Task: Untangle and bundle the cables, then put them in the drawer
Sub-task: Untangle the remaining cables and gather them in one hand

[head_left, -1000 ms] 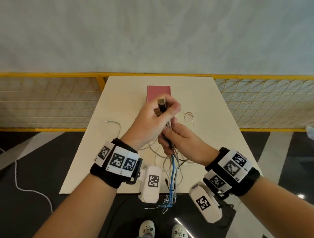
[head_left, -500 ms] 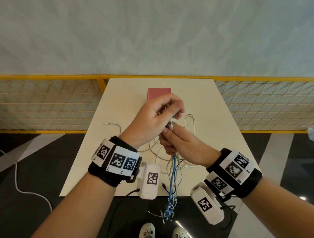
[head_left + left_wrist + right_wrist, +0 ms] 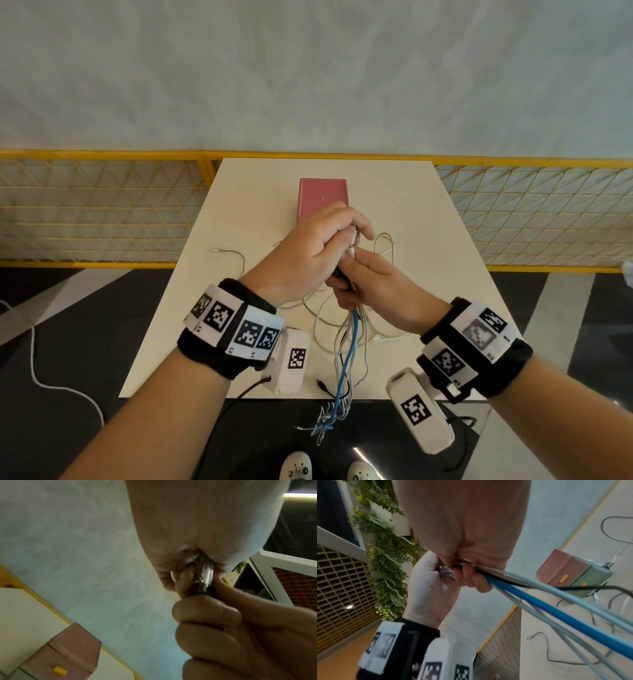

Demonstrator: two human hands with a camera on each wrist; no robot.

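Note:
In the head view, above the middle of the white table (image 3: 260, 212), both hands hold a bundle of cables (image 3: 352, 346), one blue among grey, white and black strands. My left hand (image 3: 329, 240) curls over the plug ends at the top; a metal plug (image 3: 205, 573) shows between its fingers. Just below it, my right hand (image 3: 366, 284) grips the strands, the blue cable (image 3: 556, 612) running out of its fist. The bundle hangs past the table's near edge. A pink drawer box (image 3: 323, 197) stands behind the hands, its drawers closed in the wrist views.
Loose white cable loops (image 3: 385, 246) lie right of the hands. A grey cable with a jack (image 3: 229, 255) lies at the left. A black plug end (image 3: 322, 383) rests near the front edge. A yellow mesh railing (image 3: 102, 205) runs behind the table.
The left hand has closed down over the black plug that stood up above it a second ago. Both hands have stayed together over the table's middle.

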